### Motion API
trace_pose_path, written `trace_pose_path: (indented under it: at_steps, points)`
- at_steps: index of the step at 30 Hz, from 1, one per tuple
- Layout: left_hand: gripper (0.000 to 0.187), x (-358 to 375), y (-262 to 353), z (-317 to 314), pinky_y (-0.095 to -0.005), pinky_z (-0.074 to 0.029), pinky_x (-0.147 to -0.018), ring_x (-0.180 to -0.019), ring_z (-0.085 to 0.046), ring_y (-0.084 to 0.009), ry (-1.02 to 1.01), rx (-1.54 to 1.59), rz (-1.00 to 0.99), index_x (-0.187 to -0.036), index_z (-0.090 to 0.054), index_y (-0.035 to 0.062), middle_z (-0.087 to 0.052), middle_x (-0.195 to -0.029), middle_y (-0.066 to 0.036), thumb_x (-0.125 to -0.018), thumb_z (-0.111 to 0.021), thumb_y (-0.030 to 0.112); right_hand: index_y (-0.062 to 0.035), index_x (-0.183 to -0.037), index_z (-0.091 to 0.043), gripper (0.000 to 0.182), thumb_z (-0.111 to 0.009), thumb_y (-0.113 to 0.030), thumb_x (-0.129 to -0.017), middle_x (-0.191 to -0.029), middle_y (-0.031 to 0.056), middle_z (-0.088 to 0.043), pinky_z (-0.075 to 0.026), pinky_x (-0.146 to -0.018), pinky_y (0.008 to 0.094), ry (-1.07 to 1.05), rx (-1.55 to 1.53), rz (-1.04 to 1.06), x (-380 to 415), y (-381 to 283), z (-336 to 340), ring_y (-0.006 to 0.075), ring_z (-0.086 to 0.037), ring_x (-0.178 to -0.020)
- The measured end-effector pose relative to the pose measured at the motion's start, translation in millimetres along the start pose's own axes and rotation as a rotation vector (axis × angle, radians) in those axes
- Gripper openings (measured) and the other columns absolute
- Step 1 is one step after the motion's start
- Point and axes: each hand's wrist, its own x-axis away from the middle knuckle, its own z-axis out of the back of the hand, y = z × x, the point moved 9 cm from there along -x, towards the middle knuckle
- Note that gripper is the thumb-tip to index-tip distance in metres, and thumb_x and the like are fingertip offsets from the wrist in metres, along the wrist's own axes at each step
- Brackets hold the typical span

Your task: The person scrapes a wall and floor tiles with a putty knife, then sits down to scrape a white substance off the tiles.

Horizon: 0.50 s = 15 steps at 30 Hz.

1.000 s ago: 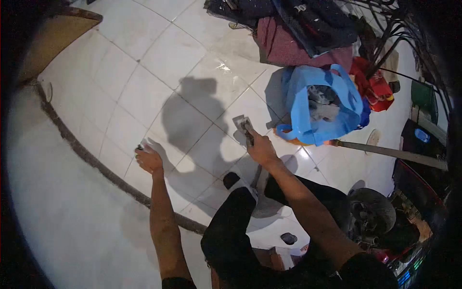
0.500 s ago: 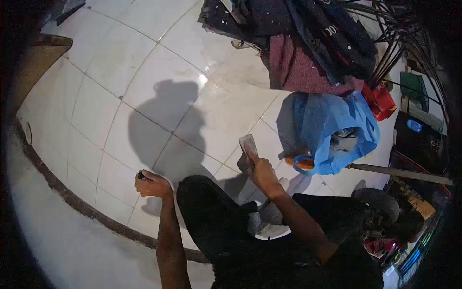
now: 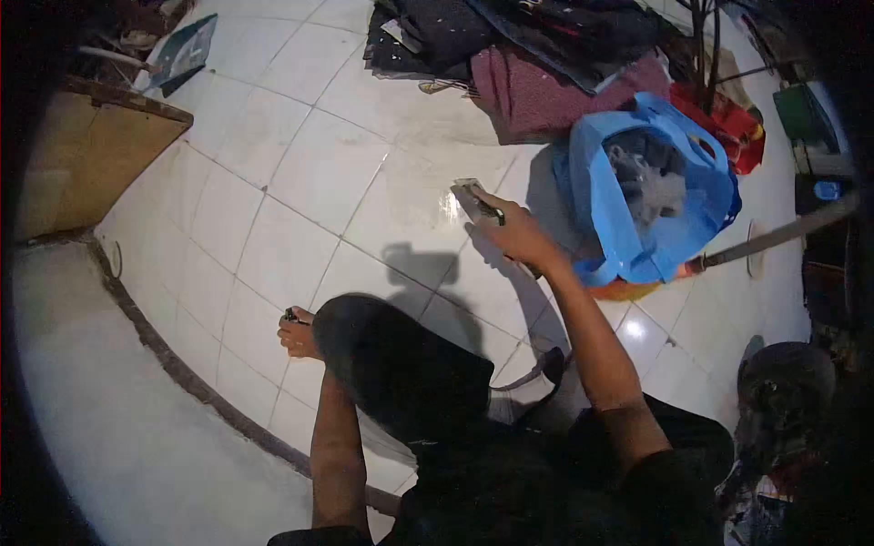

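Note:
My right hand point(image 3: 521, 238) is closed around a flat, pale scraper-like tool point(image 3: 470, 189), held out over the white tiled floor point(image 3: 364, 173), left of the blue bag. Beside my knee, my left hand point(image 3: 299, 335) has its fingers wrapped round a small dark object point(image 3: 292, 317), too small to name. The blue bag point(image 3: 605, 209) stands with its mouth open and greyish cloth or plastic inside.
Dark clothes point(image 3: 546, 32) and a maroon cloth point(image 3: 537, 96) lie piled at the top. A red bag point(image 3: 742, 136) and a long pole point(image 3: 774, 238) are at the right. A wooden board point(image 3: 109, 164) stands at the left, above a raised pale ledge point(image 3: 118, 382).
My right hand has moved up and forward over the floor with the tool. My left hand is now partly behind my knee. The view has shifted, and more of the bag's inside shows.

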Motion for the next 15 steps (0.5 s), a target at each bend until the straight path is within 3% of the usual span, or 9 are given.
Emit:
trace_pose_path:
  at_steps: [1,4,6,8,10,11,13,15]
  points:
    - [0.041,-3,-6,-10,-0.0492,-0.047,-0.077,-0.099,-0.059,-0.0319,0.167,-0.014,-0.066,-0.105,-0.059,0.0102,-0.060,-0.101,-0.012,-0.092,-0.049,0.048,-0.0183,-0.144,-0.043,0.056,-0.057,-0.022,-0.089,-0.061,0.0105,-0.058,-0.046,-0.043,0.0326,0.002,0.064,-0.007,7,8,5,0.0150,-0.052,-0.041]
    - [0.036,-14,15,-4,-0.0471,-0.042,-0.079,-0.094,-0.055,-0.0320,0.108,0.062,-0.502,-0.107,-0.058,0.0060,-0.057,-0.098,-0.012,-0.095,-0.049,0.039,-0.0186,-0.142,-0.046,0.058,-0.056,-0.016,-0.085,-0.070,0.0136,-0.061,-0.048,-0.046,0.0342,0.082,0.144,0.127,18,50,8,0.0172,-0.055,-0.045]
    - [0.041,-16,31,13,-0.0475,-0.043,-0.080,-0.097,-0.055,-0.0350,-0.008,0.252,-0.580,-0.105,-0.057,0.0006,-0.058,-0.099,-0.018,-0.096,-0.048,0.040,-0.0189,-0.141,-0.047,0.057,-0.055,-0.015,-0.085,-0.076,0.0156,-0.062,-0.049,-0.047,0.0353,0.123,0.264,0.135,33,71,8,0.0181,-0.057,-0.048]
    - [0.048,-30,27,15,-0.0478,-0.044,-0.078,-0.095,-0.056,-0.0367,-0.024,0.423,-0.586,-0.101,-0.058,-0.0023,-0.060,-0.097,-0.021,-0.097,-0.046,0.044,-0.0185,-0.139,-0.049,0.055,-0.055,-0.014,-0.085,-0.087,0.0203,-0.065,-0.052,-0.061,0.0433,0.079,0.388,0.142,57,76,-5,0.0285,-0.065,-0.063]
    - [0.054,-90,26,-42,-0.0477,-0.044,-0.077,-0.089,-0.058,-0.0368,-0.293,0.542,-0.472,-0.096,-0.059,-0.0040,-0.060,-0.086,-0.020,-0.097,-0.044,0.048,-0.0194,-0.139,-0.048,0.055,-0.055,-0.014,-0.084,-0.094,0.0231,-0.065,-0.052,-0.068,0.0484,0.189,0.544,0.350,51,107,-29,0.0357,-0.066,-0.072]
    - [0.057,-109,40,-55,-0.0465,-0.045,-0.073,-0.081,-0.058,-0.0347,-0.399,0.570,-0.473,-0.094,-0.059,-0.0043,-0.058,-0.079,-0.018,-0.097,-0.042,0.050,-0.0209,-0.138,-0.048,0.051,-0.055,-0.022,-0.088,-0.097,0.0252,-0.063,-0.050,-0.077,0.0535,0.184,0.543,0.272,49,125,-40,0.0455,-0.064,-0.080]
    - [0.062,-132,76,-66,-0.0432,-0.046,-0.060,-0.060,-0.056,-0.0286,-0.581,0.591,-0.512,-0.090,-0.061,-0.0044,-0.053,-0.062,-0.012,-0.097,-0.039,0.054,-0.0232,-0.139,-0.046,0.049,-0.052,-0.028,-0.091,-0.096,0.0262,-0.063,-0.051,-0.075,0.0535,0.204,0.585,0.166,71,100,-47,0.0468,-0.064,-0.079]
    - [0.060,-115,114,-25,-0.0354,-0.039,-0.043,-0.046,-0.046,-0.0183,-0.713,0.670,-0.264,-0.089,-0.062,-0.0029,-0.046,-0.055,-0.005,-0.098,-0.038,0.051,-0.0279,-0.141,-0.042,0.045,-0.045,-0.035,-0.097,-0.093,0.0266,-0.062,-0.054,-0.072,0.0522,0.204,0.649,0.081,74,95,-59,0.0462,-0.064,-0.078]
